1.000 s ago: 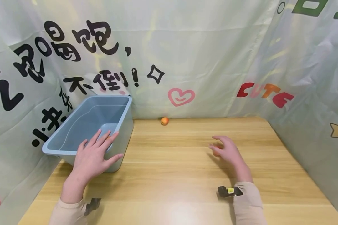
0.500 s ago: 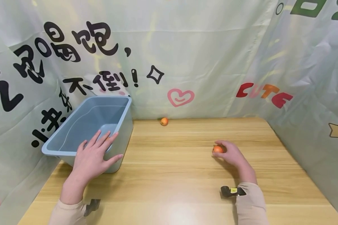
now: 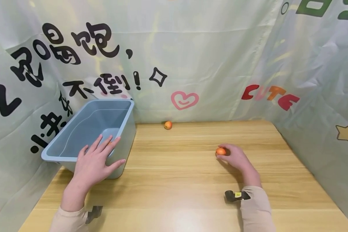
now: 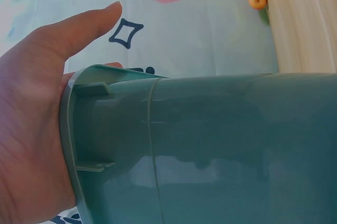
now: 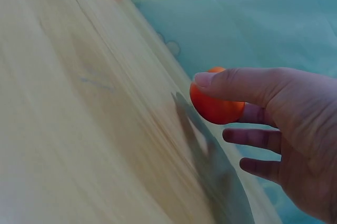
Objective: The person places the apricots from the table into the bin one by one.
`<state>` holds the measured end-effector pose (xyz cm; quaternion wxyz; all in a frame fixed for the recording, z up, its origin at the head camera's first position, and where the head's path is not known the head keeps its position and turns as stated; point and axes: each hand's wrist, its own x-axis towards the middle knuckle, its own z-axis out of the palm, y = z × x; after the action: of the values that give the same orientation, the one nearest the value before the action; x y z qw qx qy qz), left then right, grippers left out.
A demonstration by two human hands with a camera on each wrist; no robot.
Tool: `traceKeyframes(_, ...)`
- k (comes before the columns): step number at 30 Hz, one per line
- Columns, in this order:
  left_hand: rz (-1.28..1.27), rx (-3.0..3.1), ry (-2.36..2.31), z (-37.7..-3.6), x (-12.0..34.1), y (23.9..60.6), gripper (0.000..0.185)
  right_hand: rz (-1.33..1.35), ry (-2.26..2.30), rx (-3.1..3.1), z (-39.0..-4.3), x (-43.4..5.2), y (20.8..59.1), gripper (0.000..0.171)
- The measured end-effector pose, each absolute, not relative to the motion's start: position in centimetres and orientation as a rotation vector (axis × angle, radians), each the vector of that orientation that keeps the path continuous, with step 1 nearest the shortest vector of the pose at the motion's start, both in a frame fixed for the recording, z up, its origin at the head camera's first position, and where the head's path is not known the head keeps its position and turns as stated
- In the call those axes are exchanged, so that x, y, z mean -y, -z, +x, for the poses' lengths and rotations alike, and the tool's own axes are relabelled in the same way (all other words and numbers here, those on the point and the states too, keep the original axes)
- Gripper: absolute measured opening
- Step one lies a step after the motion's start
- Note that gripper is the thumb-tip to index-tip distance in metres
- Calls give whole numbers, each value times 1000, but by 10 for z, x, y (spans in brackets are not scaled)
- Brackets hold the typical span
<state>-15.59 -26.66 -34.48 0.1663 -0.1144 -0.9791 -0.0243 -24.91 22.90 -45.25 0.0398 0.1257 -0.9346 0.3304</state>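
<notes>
My left hand point(image 3: 92, 162) rests on the near rim of a blue plastic bin point(image 3: 59, 158), fingers spread and reaching over the inside. In the left wrist view its palm lies against the rim of the bin point(image 4: 221, 134), thumb sticking out, the other fingers mostly hidden behind the wall. Over the right half of the table, my right hand point(image 3: 236, 158) pinches a small round orange-red fruit point(image 3: 220, 151). The right wrist view shows the thumb across the fruit point(image 5: 218, 109), with the lower fingers apart from it and a shadow on the wood below.
A second orange fruit point(image 3: 168, 125) sits at the table's back edge, right of the bin. A speck of orange shows between the left fingers. Printed cloth point(image 3: 214, 64) stands behind and beside the wooden table point(image 3: 174, 180).
My right hand has closed its thumb and finger on the fruit, pulled it slightly right, then shifted a little left with it. The left hand stays on the bin.
</notes>
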Motion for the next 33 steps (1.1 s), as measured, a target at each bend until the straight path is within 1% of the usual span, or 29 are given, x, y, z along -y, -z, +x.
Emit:
traceKeyframes(20, -330, 2782, 70, -154, 268, 346, 77, 498, -1029, 2822, -252, -184, 445, 48)
traceKeyframes(33, -331, 2784, 74, -154, 266, 344, 79, 629, -980, 2758, -251, -148, 445, 46)
